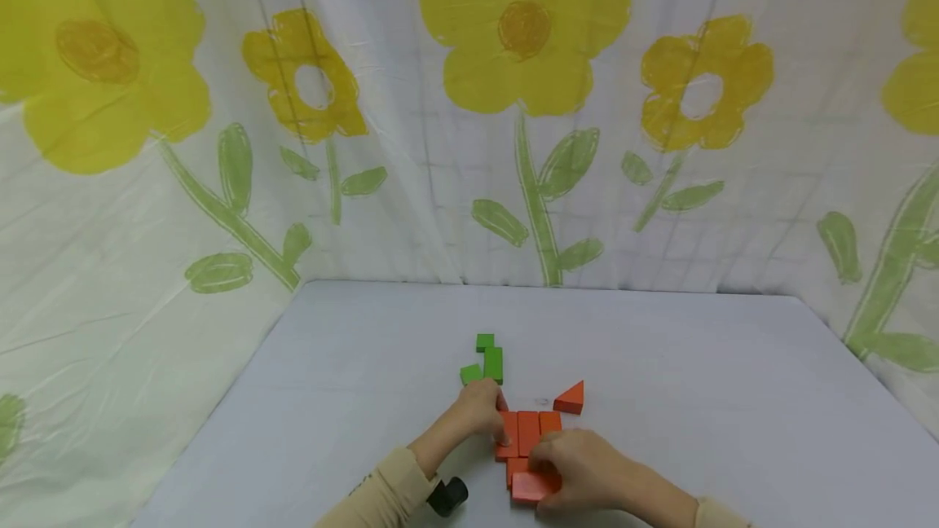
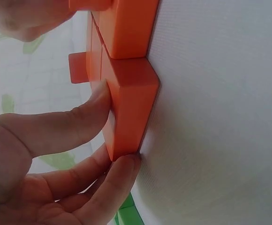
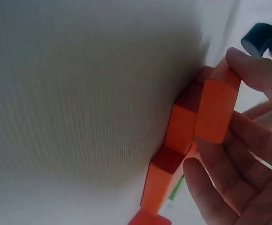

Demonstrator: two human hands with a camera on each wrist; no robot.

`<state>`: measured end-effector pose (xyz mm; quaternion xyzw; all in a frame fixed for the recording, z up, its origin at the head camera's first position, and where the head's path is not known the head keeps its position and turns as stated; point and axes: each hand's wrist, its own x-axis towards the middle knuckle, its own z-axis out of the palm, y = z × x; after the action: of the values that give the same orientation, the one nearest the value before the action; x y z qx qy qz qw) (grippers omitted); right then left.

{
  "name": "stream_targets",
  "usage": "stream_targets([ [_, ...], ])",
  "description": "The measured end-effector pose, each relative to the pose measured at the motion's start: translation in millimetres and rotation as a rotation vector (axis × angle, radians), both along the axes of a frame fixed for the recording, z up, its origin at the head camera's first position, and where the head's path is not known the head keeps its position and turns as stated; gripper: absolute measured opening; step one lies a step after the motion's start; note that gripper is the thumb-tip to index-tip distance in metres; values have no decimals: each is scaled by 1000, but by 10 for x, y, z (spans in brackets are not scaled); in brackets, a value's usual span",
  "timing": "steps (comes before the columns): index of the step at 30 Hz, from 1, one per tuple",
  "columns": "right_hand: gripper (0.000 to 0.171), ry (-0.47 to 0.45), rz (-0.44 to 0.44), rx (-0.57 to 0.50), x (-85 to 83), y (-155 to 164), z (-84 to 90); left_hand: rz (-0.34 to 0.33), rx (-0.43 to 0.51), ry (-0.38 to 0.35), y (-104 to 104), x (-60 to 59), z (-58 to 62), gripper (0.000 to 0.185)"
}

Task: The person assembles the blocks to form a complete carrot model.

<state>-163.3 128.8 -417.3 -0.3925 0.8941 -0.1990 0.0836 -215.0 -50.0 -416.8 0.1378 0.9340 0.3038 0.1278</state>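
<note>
In the head view several orange-red wooden blocks [image 1: 528, 434] lie side by side in a short row on the white table. My left hand [image 1: 480, 407] holds the leftmost block of that row, thumb on its top and fingers at its far end; the left wrist view shows this block [image 2: 133, 110] lying on the table. My right hand [image 1: 590, 467] grips another rectangular orange-red block [image 1: 532, 487] at the near side of the group. In the right wrist view this gripped block [image 3: 215, 112] overlaps a block [image 3: 180, 124] that sits against the row.
An orange-red triangular block [image 1: 569, 399] lies beyond the row, to the right. Farther back stand a long green block [image 1: 494, 365] and two small green blocks, one [image 1: 485, 341] behind it. A black cylindrical device [image 1: 456, 491] is at my left wrist. A flowered curtain [image 1: 396, 226] hangs behind the table.
</note>
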Motion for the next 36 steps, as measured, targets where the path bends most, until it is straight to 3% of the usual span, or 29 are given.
stream_targets([
  [10,26,-19,96,-40,107,-41,-69,-9,4,13,-2,10,1,25],
  [20,26,-2,60,18,114,-79,-48,-10,-5,10,-1,2,3,27],
  [36,28,-11,55,2,143,-97,-51,11,-13,-2,-1,17,12,28],
])
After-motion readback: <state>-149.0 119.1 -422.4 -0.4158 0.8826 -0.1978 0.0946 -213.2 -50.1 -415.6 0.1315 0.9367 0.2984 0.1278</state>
